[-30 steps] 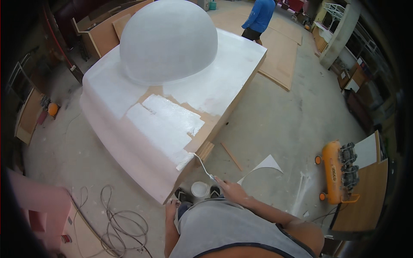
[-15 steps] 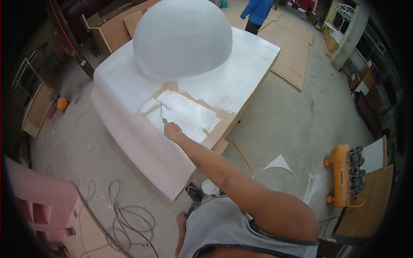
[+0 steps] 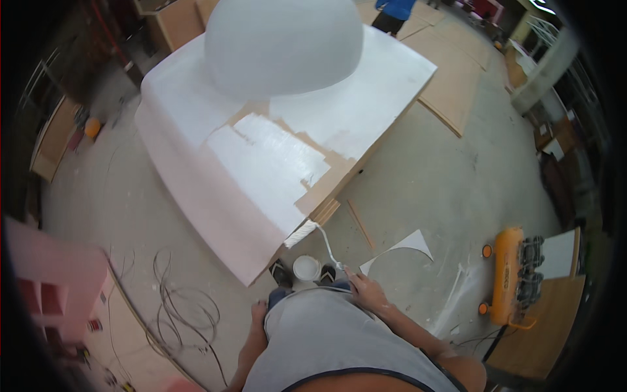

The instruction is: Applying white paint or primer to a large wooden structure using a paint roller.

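Note:
A paint roller with a white sleeve (image 3: 300, 233) and a bent wire frame is in my right hand (image 3: 368, 291), its fingers wrapped round the handle. The sleeve is at the near corner of a large curved panel piece (image 3: 209, 196), above the floor; whether it touches the edge I cannot tell. On the panel's top, a wet white paint patch (image 3: 274, 153) borders bare brown strips (image 3: 336, 171). A big grey-white dome (image 3: 284, 46) rises behind it. My left hand (image 3: 258, 313) hangs beside my thigh, its fingers too unclear to read.
A white bucket (image 3: 306, 268) stands between my feet. Loose cable (image 3: 186, 307) lies on the floor at left, near a pink piece (image 3: 59, 281). An orange air compressor (image 3: 506, 274) is at right. Far off, a person in blue (image 3: 396, 9) stands by flat boards (image 3: 450, 72).
My right hand has drawn the roller back from the painted patch to near my body, by the panel's near corner. The view has tipped down, showing the bucket and both feet.

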{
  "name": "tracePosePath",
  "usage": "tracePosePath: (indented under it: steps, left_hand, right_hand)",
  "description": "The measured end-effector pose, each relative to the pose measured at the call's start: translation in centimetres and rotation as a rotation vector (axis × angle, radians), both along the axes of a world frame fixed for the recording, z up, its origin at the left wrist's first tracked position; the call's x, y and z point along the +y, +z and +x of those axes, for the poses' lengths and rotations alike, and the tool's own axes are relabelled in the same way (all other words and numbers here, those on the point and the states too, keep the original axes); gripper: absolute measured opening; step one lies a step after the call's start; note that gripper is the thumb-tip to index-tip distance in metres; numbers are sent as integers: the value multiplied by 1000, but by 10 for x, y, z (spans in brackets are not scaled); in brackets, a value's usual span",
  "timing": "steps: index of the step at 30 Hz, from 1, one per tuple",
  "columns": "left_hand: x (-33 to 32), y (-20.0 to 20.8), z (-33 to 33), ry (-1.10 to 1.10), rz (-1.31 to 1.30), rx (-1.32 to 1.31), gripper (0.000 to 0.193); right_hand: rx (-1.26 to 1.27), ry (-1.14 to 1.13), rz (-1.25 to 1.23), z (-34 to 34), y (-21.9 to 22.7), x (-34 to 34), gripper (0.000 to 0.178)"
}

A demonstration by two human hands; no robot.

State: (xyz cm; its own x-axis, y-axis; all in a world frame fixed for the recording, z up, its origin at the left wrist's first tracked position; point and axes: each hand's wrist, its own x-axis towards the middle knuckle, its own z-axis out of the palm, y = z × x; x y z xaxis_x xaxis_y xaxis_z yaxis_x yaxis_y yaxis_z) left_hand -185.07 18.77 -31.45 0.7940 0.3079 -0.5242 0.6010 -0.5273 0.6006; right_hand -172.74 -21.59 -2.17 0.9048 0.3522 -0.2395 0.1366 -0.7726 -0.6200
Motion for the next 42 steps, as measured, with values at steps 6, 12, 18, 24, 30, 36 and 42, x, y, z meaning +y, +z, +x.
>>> tracePosePath:
  steps: [6, 12, 18, 24, 30, 36, 42]
  left_hand:
    - [-51, 58, 113, 244, -516, 29, 29]
    - [-17, 47, 72, 423, -531, 59, 27]
    - [14, 35, -21, 835, -558, 136, 27]
    - [21, 42, -89, 903, -535, 301, 32]
    - [16, 46, -68, 930, -557, 254, 33]
    - [15, 8, 3, 479, -253, 215, 35]
    - [-12, 30, 99, 345, -382, 183, 29]
  right_hand:
    - [-25, -54, -92, 10, 11, 13, 58]
    - [-231, 44, -13, 124, -33, 112, 59]
    - [-253, 144, -230, 307, -52, 265, 59]
    - [-205, 74, -245, 442, -41, 367, 57]
    - [-231, 92, -242, 381, -44, 334, 57]
    - [-325, 124, -130, 175, -56, 149, 64]
    - [-131, 15, -208, 24, -21, 19, 61]
